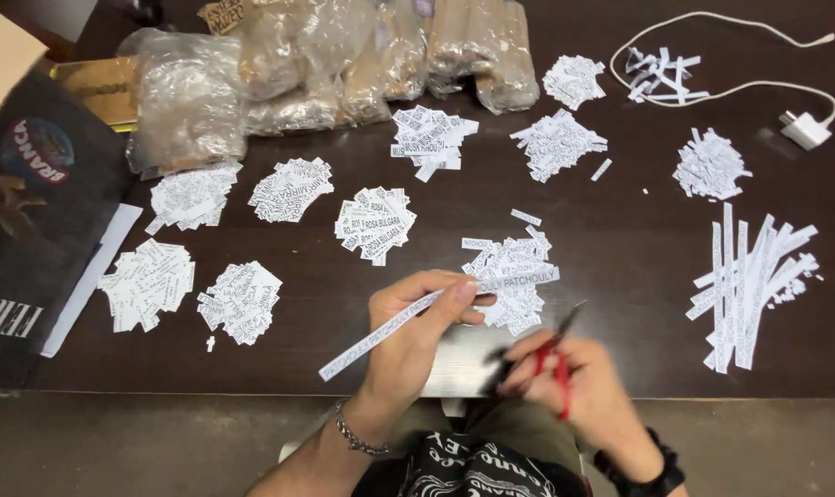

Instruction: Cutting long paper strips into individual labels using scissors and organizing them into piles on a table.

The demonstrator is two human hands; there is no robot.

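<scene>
Paper strip (380, 333) pinched in left hand (415, 324); right hand (574, 377) grips scissors (553, 354).

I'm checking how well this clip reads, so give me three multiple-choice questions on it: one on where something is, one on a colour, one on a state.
1. Where does the charger lie?
A. far right of the table
B. near left edge
C. on the lap

2. What colour are the scissors' handles?
A. blue
B. red
C. green

3. What does the left hand hold?
A. nothing
B. a bag
C. a paper strip

Answers:
1 A, it sits at the far right by its white cord.
2 B, red shows in the right hand.
3 C, the fingers pinch the strip's end.
</scene>
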